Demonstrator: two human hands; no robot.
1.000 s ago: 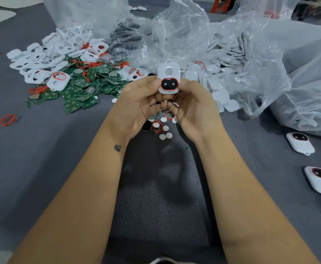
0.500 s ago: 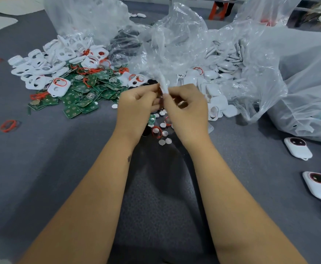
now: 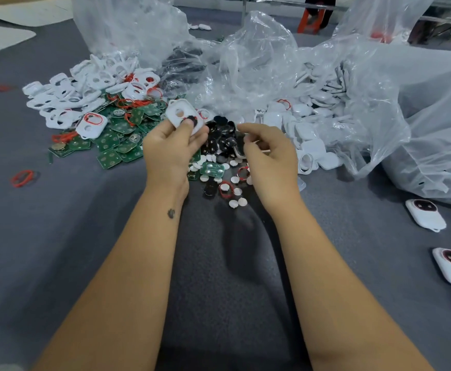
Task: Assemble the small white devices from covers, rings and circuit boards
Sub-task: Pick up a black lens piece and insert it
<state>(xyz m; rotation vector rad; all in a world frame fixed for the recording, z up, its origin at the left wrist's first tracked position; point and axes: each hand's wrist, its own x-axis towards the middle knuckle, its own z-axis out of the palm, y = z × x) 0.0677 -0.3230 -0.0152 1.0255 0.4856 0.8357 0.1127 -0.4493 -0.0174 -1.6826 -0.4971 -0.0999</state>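
Above the near edge of the parts heap: left hand (image 3: 172,148) now alone pinches white cover (image 3: 184,117) with dark insert. Right hand (image 3: 268,153) released half a second ago, fingers loosely curled, apparently empty. Likely fetching next part from black pieces (image 3: 220,140).

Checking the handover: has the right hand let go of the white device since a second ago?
Yes. The right hand has come off the white device, moving right over the black parts; the left hand holds it.
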